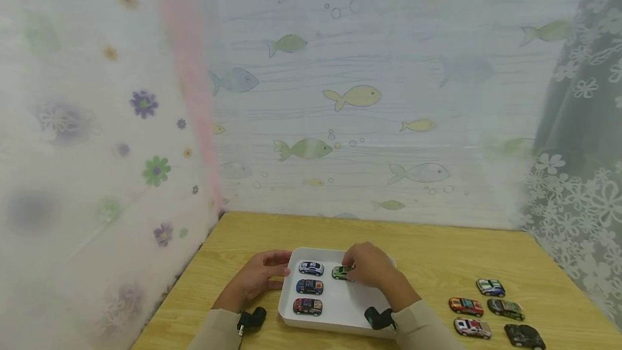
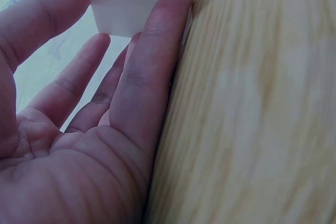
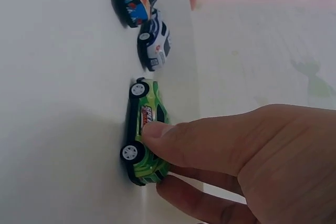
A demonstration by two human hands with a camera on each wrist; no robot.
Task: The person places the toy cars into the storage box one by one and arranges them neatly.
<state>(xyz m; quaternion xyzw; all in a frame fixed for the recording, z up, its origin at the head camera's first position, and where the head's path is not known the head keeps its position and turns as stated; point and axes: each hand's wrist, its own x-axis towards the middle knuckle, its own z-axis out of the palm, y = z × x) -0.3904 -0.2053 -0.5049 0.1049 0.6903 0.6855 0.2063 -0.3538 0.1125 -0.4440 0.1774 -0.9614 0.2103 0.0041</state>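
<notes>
A white tray (image 1: 340, 315) stands on the table, with a white-and-blue toy car (image 1: 311, 268), a blue-and-black toy car (image 1: 309, 287) and a red toy car (image 1: 308, 307) in a column along its left side. My right hand (image 1: 371, 266) pinches a green toy car (image 3: 148, 135) at the tray's floor, thumb on its near side. That car sits to the right of the white-and-blue one; fingers partly cover it in the head view. At the tray's left wall, my left hand (image 1: 259, 276) touches the outside with extended fingers (image 2: 152, 61).
On the wooden table (image 1: 427, 253), to the tray's right, lie several more toy cars, among them an orange one (image 1: 465, 307) and a black one (image 1: 525, 336). Curtains with fish and flower prints (image 1: 359, 96) hang behind and at the sides.
</notes>
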